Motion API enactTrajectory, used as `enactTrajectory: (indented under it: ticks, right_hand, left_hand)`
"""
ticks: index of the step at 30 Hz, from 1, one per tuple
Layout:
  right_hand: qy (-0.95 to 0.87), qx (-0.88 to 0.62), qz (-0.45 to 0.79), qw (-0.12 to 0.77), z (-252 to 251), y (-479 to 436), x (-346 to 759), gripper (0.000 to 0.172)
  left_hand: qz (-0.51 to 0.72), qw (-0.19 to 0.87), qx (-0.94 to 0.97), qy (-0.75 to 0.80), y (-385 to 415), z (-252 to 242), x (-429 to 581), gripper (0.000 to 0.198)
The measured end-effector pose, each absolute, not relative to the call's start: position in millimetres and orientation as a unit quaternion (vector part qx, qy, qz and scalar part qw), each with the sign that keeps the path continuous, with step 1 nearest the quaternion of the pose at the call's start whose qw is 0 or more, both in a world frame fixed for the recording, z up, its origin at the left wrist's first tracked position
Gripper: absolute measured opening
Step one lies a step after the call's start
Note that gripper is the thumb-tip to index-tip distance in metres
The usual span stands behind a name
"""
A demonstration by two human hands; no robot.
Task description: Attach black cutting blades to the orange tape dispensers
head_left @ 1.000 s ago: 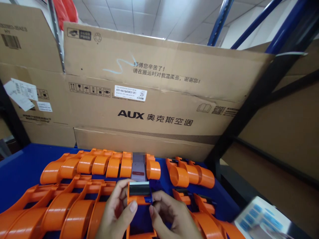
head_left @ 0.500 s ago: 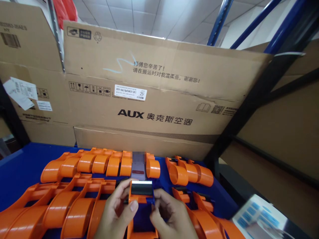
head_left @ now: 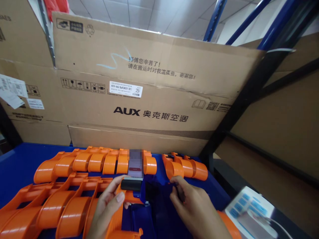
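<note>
My left hand (head_left: 109, 202) is closed around the head of an orange tape dispenser (head_left: 132, 196). A black roller and a pale serrated blade show along its top, with a blue part at its right side. The dispenser is held above the blue surface, its lower body running to the bottom of the view. My right hand (head_left: 191, 202) is apart from it, to the right, thumb and fingers curled together. Something dark shows between those fingers, but its kind is hidden. More orange dispensers (head_left: 175, 169) lie just beyond the right hand.
Rows of orange dispensers (head_left: 74, 215) cover the left of the blue surface (head_left: 15, 166). A phone (head_left: 136, 171) stands among the back row. A large cardboard panel (head_left: 154, 132) closes off the back. At right are a black rack post (head_left: 224, 122) and a white box with blue markings (head_left: 249, 205).
My right hand has left the held dispenser and moved right. My left hand still grips the dispenser, which has shifted slightly left and turned. The whole view has shifted a little.
</note>
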State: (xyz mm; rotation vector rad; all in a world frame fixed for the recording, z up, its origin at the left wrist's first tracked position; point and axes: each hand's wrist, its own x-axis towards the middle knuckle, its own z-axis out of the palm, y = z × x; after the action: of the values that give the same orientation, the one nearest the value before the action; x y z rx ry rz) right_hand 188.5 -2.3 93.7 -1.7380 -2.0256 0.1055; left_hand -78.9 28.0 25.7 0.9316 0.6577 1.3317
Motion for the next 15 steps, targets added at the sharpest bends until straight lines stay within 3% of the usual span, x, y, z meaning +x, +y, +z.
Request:
enactTrajectory:
  ticks: [6, 15]
  right_hand:
    - [-0.744, -0.654, 0.044, 0.132, 85.4, -2.7, 182.2, 0.022]
    - [-0.751, -0.627, 0.093, 0.187, 86.0, -10.5, 181.1, 0.024]
  left_hand:
    - [0.620, 0.603, 0.407, 0.294, -2.4, 45.5, -53.5, 0.039]
    - [0.625, 0.592, 0.436, 0.262, -6.0, 44.2, -48.4, 0.040]
